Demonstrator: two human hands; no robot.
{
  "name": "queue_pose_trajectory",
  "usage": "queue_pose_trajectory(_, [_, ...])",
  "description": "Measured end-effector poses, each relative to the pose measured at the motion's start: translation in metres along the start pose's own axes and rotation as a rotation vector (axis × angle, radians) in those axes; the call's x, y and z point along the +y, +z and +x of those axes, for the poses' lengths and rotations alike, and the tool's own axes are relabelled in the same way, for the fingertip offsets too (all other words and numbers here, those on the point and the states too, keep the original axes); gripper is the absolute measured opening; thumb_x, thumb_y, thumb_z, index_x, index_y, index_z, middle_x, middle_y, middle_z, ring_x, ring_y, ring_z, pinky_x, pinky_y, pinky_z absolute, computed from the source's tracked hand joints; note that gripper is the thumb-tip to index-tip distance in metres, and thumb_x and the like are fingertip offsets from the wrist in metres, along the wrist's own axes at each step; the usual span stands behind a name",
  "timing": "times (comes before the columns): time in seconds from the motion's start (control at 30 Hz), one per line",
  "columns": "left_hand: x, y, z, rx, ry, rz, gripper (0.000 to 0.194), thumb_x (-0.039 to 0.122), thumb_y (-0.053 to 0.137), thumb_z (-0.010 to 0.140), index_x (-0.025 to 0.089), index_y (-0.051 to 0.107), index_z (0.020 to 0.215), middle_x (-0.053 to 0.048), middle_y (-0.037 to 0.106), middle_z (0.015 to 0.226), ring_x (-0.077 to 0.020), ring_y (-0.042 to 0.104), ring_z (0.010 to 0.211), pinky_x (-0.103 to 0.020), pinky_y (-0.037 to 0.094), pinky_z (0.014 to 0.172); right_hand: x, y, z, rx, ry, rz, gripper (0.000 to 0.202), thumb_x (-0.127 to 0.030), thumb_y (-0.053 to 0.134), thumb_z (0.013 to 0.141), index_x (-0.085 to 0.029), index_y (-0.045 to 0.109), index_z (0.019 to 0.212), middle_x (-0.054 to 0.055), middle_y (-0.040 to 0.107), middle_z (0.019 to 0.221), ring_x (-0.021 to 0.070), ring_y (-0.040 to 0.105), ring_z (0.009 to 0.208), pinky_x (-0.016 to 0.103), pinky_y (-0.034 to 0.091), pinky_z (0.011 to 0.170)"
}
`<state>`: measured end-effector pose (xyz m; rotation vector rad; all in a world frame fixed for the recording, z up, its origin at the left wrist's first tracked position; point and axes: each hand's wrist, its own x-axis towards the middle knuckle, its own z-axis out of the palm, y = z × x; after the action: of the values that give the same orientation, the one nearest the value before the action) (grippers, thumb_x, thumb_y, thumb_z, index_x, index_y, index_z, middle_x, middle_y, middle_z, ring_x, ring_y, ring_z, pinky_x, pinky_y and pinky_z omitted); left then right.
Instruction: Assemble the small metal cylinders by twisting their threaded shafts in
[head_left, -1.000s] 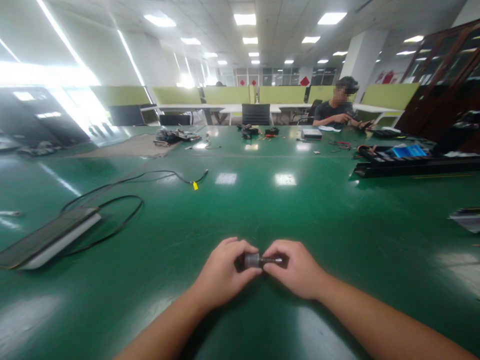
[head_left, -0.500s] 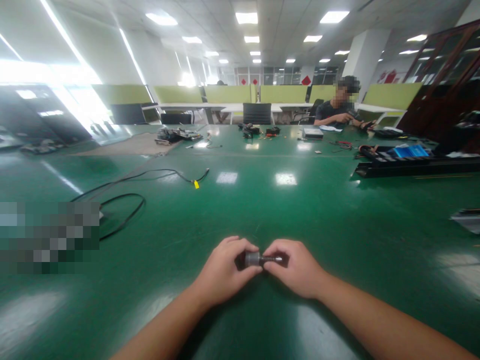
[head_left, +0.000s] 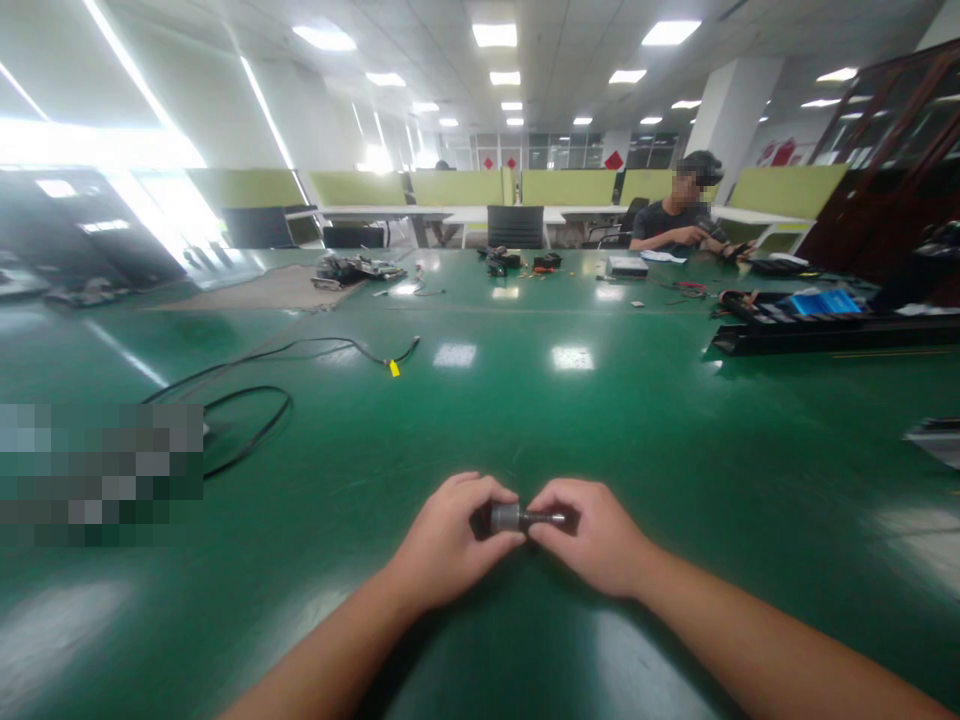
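Observation:
Low over the green table (head_left: 480, 420), near its front, my two hands meet around a small cylindrical metal part (head_left: 506, 517). It has a wide grey body on the left and a thin dark shaft with a shiny tip on the right. My left hand (head_left: 457, 535) curls its thumb and fingers around the grey body. The thumb and fingertips of my right hand (head_left: 589, 535) close on the dark shaft. The part lies roughly level, and its left end is partly hidden by my left hand.
A black cable (head_left: 262, 435) with a yellow tag (head_left: 394, 368) loops at the left. A black tray (head_left: 825, 337) holding a blue item stands at the right. Small devices (head_left: 502, 260) lie along the far edge, where a person (head_left: 670, 225) sits.

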<state>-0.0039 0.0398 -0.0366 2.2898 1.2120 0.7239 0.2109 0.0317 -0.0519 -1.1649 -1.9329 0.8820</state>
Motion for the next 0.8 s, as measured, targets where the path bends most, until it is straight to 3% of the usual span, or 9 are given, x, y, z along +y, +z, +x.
queue_pose_trajectory(0.3, [-0.0016, -0.0006, -0.0008, -0.005, 0.000, 0.000, 0.023, 0.030, 0.074, 0.077, 0.025, 0.065, 0.098, 0.000, 0.068, 0.094, -0.0221, 0.060, 0.096, -0.039, 0.043, 0.095, 0.0008, 0.0009, -0.0002, 0.004, -0.006, -0.018, 0.005, -0.016, 0.072, 0.077, -0.018, 0.072, 0.081, 0.000, 0.070, 0.075, 0.0159, 0.062, 0.070, 0.026, 0.043, 0.066])
queue_pose_trajectory(0.8, [-0.0035, -0.0018, -0.0006, -0.010, -0.016, -0.030, 0.022, 0.028, 0.073, 0.079, 0.024, 0.064, 0.098, 0.000, 0.065, 0.091, -0.0202, 0.058, 0.090, -0.035, 0.042, 0.085, -0.0010, -0.0003, 0.0001, 0.013, 0.034, -0.013, 0.003, -0.015, 0.072, 0.076, -0.017, 0.071, 0.078, 0.000, 0.068, 0.073, 0.0152, 0.060, 0.068, 0.025, 0.041, 0.064])
